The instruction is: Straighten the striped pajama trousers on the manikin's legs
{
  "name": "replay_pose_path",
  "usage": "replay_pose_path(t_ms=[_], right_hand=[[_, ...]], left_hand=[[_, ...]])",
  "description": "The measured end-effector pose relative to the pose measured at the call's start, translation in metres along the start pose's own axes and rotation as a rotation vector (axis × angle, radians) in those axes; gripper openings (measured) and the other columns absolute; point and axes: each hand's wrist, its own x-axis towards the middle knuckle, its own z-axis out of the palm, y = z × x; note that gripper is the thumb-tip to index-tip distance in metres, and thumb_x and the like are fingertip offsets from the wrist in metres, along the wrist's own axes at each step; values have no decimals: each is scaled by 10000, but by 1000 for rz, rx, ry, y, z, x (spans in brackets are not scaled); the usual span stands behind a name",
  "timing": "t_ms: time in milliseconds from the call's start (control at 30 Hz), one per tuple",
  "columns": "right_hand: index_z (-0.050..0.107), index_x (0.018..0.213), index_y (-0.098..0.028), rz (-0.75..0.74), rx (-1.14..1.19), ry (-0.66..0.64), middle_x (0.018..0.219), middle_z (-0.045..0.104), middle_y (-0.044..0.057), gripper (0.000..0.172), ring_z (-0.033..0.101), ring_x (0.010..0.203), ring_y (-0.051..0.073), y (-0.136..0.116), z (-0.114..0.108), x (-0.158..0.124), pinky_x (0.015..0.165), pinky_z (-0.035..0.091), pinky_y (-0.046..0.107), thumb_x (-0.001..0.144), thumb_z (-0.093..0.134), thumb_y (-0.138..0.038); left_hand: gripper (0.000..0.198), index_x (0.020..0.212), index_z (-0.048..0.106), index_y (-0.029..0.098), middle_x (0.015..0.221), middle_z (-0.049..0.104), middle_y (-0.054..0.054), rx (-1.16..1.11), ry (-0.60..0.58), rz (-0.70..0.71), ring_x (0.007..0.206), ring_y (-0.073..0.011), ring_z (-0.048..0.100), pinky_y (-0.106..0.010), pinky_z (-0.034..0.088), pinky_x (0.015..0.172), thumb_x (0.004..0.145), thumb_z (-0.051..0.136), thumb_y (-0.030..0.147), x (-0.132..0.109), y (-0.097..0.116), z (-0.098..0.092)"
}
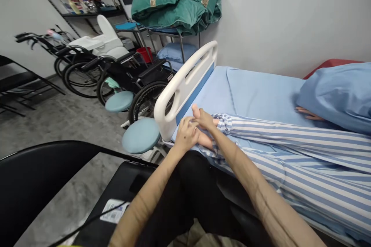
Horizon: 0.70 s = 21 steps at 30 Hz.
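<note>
My left hand (187, 133) and my right hand (204, 119) both rest on a bare foot (206, 139) coming out of a blue-and-white striped trouser cuff (222, 123). It looks like a foot, though my fingers hide much of it. The person lies on a bed with a light blue sheet (261, 92), and both striped legs (304, 173) stretch away to the right. A blue cover (339, 96) hides the upper body, and a hand (308, 114) shows beneath its edge. My forearms cross above my dark trousers (188, 189).
A white bed rail (185, 85) stands just left of my hands, beside a round teal stool seat (141, 136). Beyond it are black wheelchairs (136, 85), a white commode seat (107, 42), a red bucket (144, 54), and a green quilt (174, 4) on a metal rack. A black chair (37, 177) fills the lower left.
</note>
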Motion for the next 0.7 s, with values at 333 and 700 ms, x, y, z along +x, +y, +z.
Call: replay_pose_path(t_ms=[333,700], right_hand=[[492,1116,-145,8,13,-7,1029,653,135,394,631,849,250,2,6,5,669,385,297,802,591,-361],[475,1131,-161,12,12,8,1029,658,113,444,623,859,240,2,7,5,665,364,286,790,615,-408]], left_hand=[[383,833,611,199,835,651,-7,478,-247,-131,878,-154,560,-352,452,884,822,329,458,-109,-198,-194],[275,901,640,221,889,704,-6,391,-127,-437,890,-167,615,-277,450,816,765,452,369,-97,-177,-145]])
